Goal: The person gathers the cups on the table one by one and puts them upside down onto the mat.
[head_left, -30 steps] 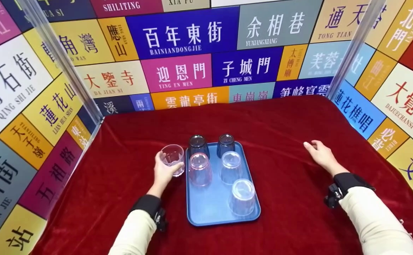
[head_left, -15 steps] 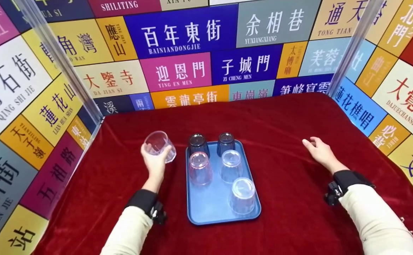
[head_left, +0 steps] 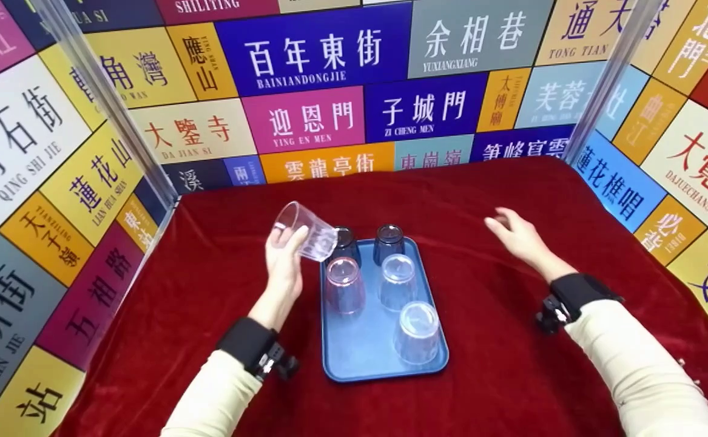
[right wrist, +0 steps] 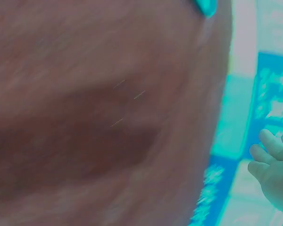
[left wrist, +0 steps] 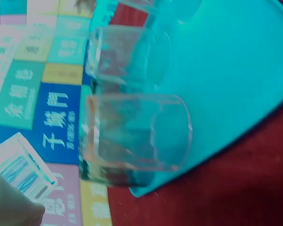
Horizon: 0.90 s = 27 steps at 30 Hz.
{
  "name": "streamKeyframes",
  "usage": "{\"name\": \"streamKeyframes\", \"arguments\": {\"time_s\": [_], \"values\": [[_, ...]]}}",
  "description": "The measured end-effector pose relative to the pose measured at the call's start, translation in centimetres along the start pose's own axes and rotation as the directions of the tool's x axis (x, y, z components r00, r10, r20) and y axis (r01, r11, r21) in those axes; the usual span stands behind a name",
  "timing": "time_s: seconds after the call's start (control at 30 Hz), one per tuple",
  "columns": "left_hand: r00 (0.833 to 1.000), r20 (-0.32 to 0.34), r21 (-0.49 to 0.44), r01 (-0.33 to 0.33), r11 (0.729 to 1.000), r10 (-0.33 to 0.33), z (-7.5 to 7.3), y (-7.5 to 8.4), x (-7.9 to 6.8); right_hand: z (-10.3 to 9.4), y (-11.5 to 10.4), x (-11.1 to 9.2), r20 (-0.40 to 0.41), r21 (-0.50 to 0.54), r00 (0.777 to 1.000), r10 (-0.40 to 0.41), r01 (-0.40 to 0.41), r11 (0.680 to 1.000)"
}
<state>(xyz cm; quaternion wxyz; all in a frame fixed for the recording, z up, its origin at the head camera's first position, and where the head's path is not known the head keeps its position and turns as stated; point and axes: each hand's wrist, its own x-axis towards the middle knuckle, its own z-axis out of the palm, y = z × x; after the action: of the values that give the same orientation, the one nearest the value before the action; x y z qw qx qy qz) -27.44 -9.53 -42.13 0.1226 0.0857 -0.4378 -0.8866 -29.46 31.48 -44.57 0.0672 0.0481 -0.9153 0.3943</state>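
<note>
My left hand (head_left: 284, 261) grips a clear drinking glass (head_left: 312, 233), raised and tilted, its wide mouth toward the upper left. In the head view the glass's base overlaps one dark glass (head_left: 349, 246); whether they touch, I cannot tell. Part of the held glass (left wrist: 23, 165) also shows in the left wrist view. Upside down on the blue tray (head_left: 360, 352) stand that dark glass, a second dark one (head_left: 389, 246), a pink-tinted glass (head_left: 345, 288) and two clear glasses (head_left: 398, 285). To the right, my right hand (head_left: 517, 237) hovers with relaxed fingers, holding nothing.
Red velvet cloth (head_left: 481, 340) covers the table around the tray. Panels with street names (head_left: 311, 54) wall in the back and both sides. Clear corner posts (head_left: 602, 85) rise at the back.
My left hand first carried the glass left and up from beside the tray, then swung it right and tipped it toward the back dark glass. My right hand moved left and slightly up.
</note>
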Motion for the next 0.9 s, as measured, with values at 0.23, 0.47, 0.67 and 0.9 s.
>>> {"name": "streamKeyframes", "arguments": {"time_s": [0.23,0.47,0.67,0.9], "values": [[0.960,0.192,0.002,0.207,0.978,-0.204,2.0,0.2,-1.7,2.5,-7.4,1.6,0.098,0.017,0.980,-0.172,0.171,0.985],[0.859,0.285,0.015,0.439,0.898,-0.425,3.2,-0.2,-3.4,5.7,-14.0,0.4,0.281,0.002,0.915,-0.289,0.301,0.954],[0.858,0.275,0.011,0.448,0.894,-0.433,3.9,-1.1,-4.4,7.6,-17.0,-0.7,0.395,-0.026,0.873,-0.286,0.322,0.947],[0.848,0.273,-0.034,0.480,0.877,-0.454,4.3,-1.8,-5.1,9.1,-18.2,-1.0,0.426,0.004,0.846,-0.319,0.351,0.936]]}}
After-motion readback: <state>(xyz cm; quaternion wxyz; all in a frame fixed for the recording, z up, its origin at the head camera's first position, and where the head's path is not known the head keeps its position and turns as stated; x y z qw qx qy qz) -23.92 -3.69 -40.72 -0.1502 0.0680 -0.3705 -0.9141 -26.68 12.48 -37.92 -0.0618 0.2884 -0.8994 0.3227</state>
